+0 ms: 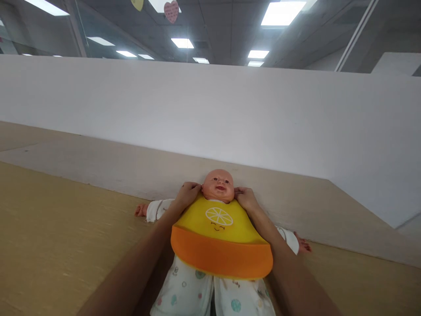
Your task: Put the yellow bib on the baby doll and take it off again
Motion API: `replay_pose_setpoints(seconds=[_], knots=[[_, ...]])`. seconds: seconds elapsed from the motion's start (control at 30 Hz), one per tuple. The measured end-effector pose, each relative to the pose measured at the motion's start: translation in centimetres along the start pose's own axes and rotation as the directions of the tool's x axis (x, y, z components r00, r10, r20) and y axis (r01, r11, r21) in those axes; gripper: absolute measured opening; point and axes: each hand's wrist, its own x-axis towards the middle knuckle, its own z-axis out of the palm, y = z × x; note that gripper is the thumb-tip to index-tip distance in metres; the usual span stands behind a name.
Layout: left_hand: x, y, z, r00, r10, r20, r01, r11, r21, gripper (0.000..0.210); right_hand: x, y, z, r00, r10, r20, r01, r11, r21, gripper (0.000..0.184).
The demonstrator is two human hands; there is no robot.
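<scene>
A baby doll point(219, 182) lies on its back in front of me, dressed in white patterned clothes point(187, 285), its arms spread to both sides. Over its chest lies a yellow bib point(217, 217) with a lemon slice print and an orange catch pocket point(220, 254) along the bottom. My left hand point(189, 193) is closed on the bib's neck strap at one side of the doll's head. On the other side, my right hand point(245, 197) grips the opposite strap end, close to the doll's cheek. The strap ends are mostly hidden by my fingers.
Under the doll is a tan surface point(66, 245), with a paler strip point(98, 160) behind it. A white low wall point(210, 109) runs across the back with glass above it. A pink paper heart point(171, 11) hangs on the glass.
</scene>
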Motion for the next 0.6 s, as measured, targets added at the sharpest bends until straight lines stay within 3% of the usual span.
replay_pose_setpoints(seconds=[0.27, 0.47, 0.6], knots=[[0.2, -0.8, 0.2, 0.999, -0.035, 0.008, 0.035, 0.999, -0.036, 0.032, 0.0, 0.1, 0.0, 0.999, -0.009, 0.034, 0.009, 1.000, -0.020, 0.028], [0.0, -1.1, 0.2, 0.991, -0.130, 0.020, 0.131, 0.981, -0.144, 0.032, -0.1, 0.2, 0.0, 0.999, -0.037, 0.029, 0.038, 0.998, -0.057, 0.026], [-0.3, -1.0, 0.2, 0.984, -0.174, 0.029, 0.177, 0.968, -0.179, 0.030, 0.0, 0.4, 0.1, 1.000, 0.009, 0.026, -0.010, 1.000, 0.012, 0.026]])
